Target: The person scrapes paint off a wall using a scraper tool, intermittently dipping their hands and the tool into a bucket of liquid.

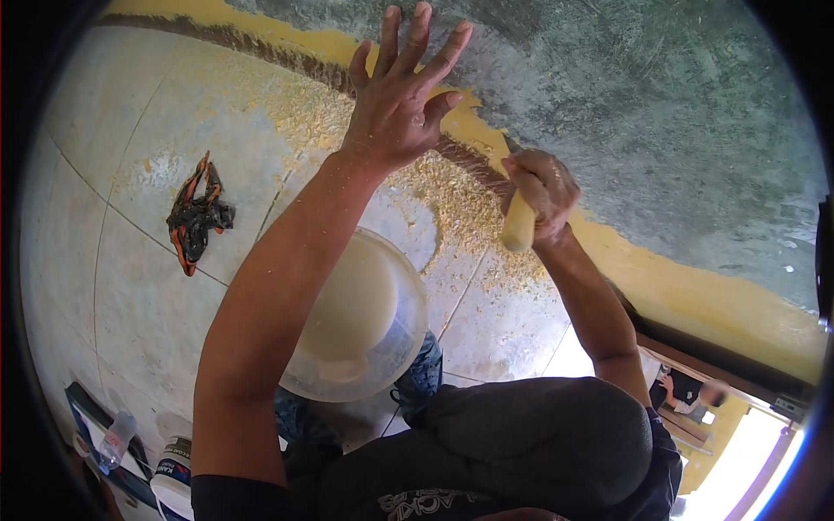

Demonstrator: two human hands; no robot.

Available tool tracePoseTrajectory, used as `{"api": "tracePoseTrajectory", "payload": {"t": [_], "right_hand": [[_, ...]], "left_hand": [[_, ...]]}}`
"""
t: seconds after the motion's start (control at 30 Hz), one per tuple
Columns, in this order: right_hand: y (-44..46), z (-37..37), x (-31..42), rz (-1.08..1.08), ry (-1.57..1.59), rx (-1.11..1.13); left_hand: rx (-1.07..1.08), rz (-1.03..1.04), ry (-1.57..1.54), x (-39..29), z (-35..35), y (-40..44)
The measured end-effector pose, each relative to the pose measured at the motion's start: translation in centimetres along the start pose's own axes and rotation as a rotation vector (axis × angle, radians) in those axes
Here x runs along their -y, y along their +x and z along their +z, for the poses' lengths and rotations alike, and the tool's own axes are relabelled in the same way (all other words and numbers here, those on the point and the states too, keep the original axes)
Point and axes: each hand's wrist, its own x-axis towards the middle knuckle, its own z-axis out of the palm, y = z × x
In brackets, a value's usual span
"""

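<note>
My left hand [395, 108] is spread with fingers apart, its palm toward the wall [643, 113]; whether it presses on the surface is hard to tell. The fingers of my right hand [546, 189] are wrapped round the pale handle of a scraper [519, 224]. A bit of its dark blade shows above the fist, at the border between bare grey wall and remaining yellow paint [625, 256]. Yellow paint flakes [473, 221] lie scattered on the floor along the wall's foot. Below my arms stands a round translucent tub [408, 326] with cloudy whitish liquid in it.
A crumpled black and orange cloth [201, 213] lies on the tiled floor [130, 286]. At the lower left are a plastic bottle [117, 441], a paint bucket [172, 482] and a dark-framed panel [82, 408]. Another person [691, 392] is near the bright doorway at lower right.
</note>
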Motion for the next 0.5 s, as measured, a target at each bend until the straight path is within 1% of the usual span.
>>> {"api": "tracePoseTrajectory", "payload": {"t": [0.07, 0.1, 0.13, 0.2, 0.23, 0.27, 0.33, 0.37, 0.47, 0.5], "right_hand": [[1.3, -0.4, 0.7, -0.003, -0.046, 0.079], [1.2, -0.5, 0.4, 0.05, 0.002, 0.076], [0.7, 0.1, -0.1, 0.05, -0.001, 0.073], [-1.0, 1.4, -0.7, 0.13, 0.104, 0.161], [-0.9, 1.4, -0.4, 0.046, -0.002, 0.186], [-0.7, 1.6, -0.6, 0.04, -0.004, 0.176], [-0.5, 2.1, -0.2, -0.04, 0.004, -0.082], [0.1, 1.0, 0.4, 0.029, -0.043, -0.096], [1.0, 0.6, 0.0, 0.026, 0.034, -0.048], [1.5, 0.0, 0.1, -0.053, 0.008, 0.038]], "left_hand": [[0.006, -0.011, -0.003, 0.0, 0.0, -0.1], [0.016, -0.016, -0.005, 0.0, 0.0, 0.0], [0.014, -0.012, -0.005, 0.1, 0.0, 0.1], [-0.005, -0.012, -0.028, -0.2, 0.0, -0.1], [0.008, -0.024, -0.007, -0.3, 0.1, -0.2], [0.001, -0.017, 0.0, -0.2, 0.2, 0.0], [-0.099, 0.019, 0.08, -0.2, 0.7, -0.4], [-0.124, 0.024, -0.062, -0.1, 0.9, -0.3], [-0.136, 0.034, -0.063, 0.0, 1.1, -0.4], [-0.137, 0.032, -0.063, -0.1, 1.1, -0.4]]}}
